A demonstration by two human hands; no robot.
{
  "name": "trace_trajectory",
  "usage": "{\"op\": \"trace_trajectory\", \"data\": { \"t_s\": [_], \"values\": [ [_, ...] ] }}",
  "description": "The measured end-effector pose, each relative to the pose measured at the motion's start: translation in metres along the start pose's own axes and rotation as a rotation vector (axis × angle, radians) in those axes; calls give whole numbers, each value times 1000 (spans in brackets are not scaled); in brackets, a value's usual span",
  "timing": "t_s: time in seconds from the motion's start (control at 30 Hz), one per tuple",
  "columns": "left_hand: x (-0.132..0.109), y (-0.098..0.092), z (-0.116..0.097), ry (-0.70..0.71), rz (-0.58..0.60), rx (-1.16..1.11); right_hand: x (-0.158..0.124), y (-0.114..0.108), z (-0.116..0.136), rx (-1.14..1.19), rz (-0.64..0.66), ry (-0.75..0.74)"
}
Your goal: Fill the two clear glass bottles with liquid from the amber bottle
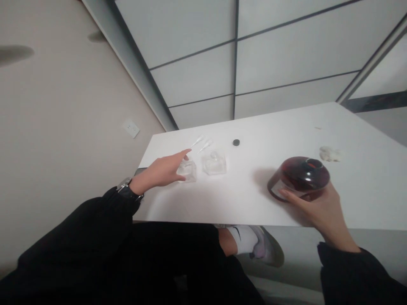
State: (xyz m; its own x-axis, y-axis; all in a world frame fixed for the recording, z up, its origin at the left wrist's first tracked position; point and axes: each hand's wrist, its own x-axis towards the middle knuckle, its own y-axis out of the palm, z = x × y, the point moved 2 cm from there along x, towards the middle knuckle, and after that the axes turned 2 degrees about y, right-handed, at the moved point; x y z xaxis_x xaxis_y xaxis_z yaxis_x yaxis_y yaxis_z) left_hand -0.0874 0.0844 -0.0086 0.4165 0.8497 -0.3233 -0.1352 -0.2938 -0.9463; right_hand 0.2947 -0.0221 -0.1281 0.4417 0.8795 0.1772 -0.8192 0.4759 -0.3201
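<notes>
My left hand (163, 171) reaches over the white table (248, 199) and closes thumb and fingers around a small clear glass bottle (188, 170). A second clear glass bottle (214, 163) stands just right of it, untouched. My right hand (314, 207) wraps around the near side of a dark red round bottle (300, 176) that stands upright near the table's front edge. Both sleeves are black, and a watch sits on my left wrist.
Two clear droppers (202, 144) lie behind the glass bottles. A small black cap (236, 142) lies mid-table. A crumpled white wad (330, 153) lies at the right. Wall socket (131, 128) at left. My crossed leg and white shoe (263, 250) show below the table.
</notes>
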Motion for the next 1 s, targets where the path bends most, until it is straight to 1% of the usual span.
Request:
{"op": "trace_trajectory", "data": {
  "t_s": [0.13, 0.23, 0.33, 0.4, 0.57, 0.67, 0.73, 0.83, 0.93, 1.0],
  "values": [
    [1, 10, 10, 38, -61, -27, -1, -1, -7, -5, -12, -87],
    [4, 11, 7, 68, -113, 6, -2, -1, -8, 32, -26, -144],
    [14, 7, -10, 122, -200, -5, -4, -3, -9, 60, -39, -161],
    [25, 4, -25, 150, -229, -29, -5, -5, -11, 24, -49, -178],
    [51, -2, -56, 148, -163, -34, -5, -8, -16, -92, -73, -219],
    [51, -2, -71, 148, -173, -56, -7, -9, -18, -117, -120, -206],
    [41, 3, -81, 160, -210, -116, -9, -10, -18, -93, -133, -192],
    [20, 22, -94, 202, -290, -245, -11, -12, -15, -67, -143, -211],
    [2, 47, -102, 237, -363, -367, -14, -15, -5, -88, -151, -306],
    [-5, 64, -104, 257, -406, -471, -16, -16, 5, -128, -102, -382]
  ]
}}
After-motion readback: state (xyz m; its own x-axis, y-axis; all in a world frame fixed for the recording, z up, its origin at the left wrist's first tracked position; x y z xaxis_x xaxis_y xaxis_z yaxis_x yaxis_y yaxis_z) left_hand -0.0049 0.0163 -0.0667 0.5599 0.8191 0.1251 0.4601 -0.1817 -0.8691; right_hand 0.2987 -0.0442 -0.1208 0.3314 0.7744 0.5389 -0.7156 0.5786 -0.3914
